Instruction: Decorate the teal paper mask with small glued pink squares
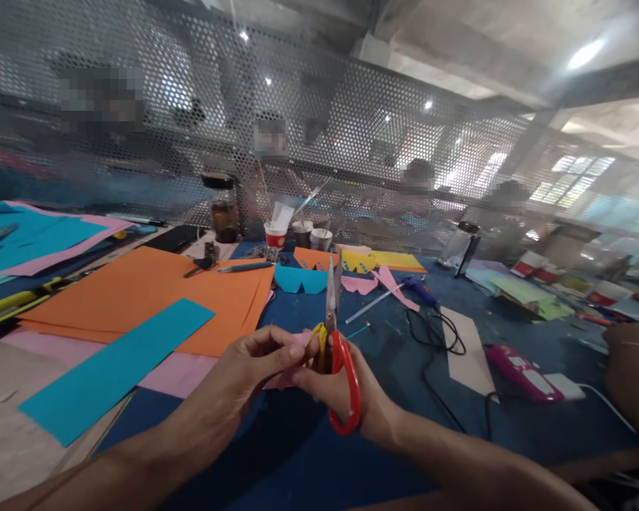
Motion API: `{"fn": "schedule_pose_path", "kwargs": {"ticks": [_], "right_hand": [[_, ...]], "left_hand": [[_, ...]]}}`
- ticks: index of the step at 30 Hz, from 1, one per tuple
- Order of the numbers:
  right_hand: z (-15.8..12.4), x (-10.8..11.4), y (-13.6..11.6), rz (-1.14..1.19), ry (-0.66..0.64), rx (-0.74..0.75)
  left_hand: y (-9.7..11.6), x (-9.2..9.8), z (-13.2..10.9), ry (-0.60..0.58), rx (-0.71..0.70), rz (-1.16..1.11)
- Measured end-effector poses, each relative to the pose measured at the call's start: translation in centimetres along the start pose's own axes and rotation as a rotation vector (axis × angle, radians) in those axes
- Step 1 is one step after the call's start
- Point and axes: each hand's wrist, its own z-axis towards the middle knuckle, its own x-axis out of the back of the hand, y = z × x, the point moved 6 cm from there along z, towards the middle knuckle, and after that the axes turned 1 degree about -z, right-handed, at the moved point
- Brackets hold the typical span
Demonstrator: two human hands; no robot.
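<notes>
My left hand [248, 372] is closed, pinching a small piece of pink paper [280, 382] between thumb and fingers. My right hand [373, 401] has a pair of scissors [354, 387] in its grip, with one red and one yellow handle loop. The scissor blades point up and away, nearly together, clear of the pink paper. The right thumb and fingertips also reach the paper's edge, so both hands meet there. Just beyond the blades lie cut paper shapes with notched edges: a blue one [301, 279], a pink one [358, 284] and an orange one [313, 259].
Left of my hands, a blue strip [117, 372] lies across orange sheets [138, 291]. A blue glue gun [422, 289] with black cord and a magenta device [525, 372] sit right. Cups [275, 235] and a jar [224, 213] stand before the perforated screen [319, 142]. Another person's hand [633, 369] is at far right.
</notes>
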Motion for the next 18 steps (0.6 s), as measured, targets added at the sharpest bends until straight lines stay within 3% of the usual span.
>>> {"fn": "schedule_pose_path", "kwargs": {"ticks": [5,8,12,18], "right_hand": [[0.2,0.7,0.8,-0.007,0.042,0.026],[0.2,1.2,1.0,-0.009,0.056,0.039],[0.2,1.5,0.5,-0.027,0.043,0.064],[0.1,1.5,1.0,-0.028,-0.037,0.070]], "left_hand": [[0.0,0.1,-0.1,0.027,0.016,-0.030],[-0.1,1.1,0.1,0.119,0.000,0.042],[-0.5,0.8,0.1,0.033,0.066,0.086],[0.2,0.0,-0.4,-0.041,-0.005,0.192]]}}
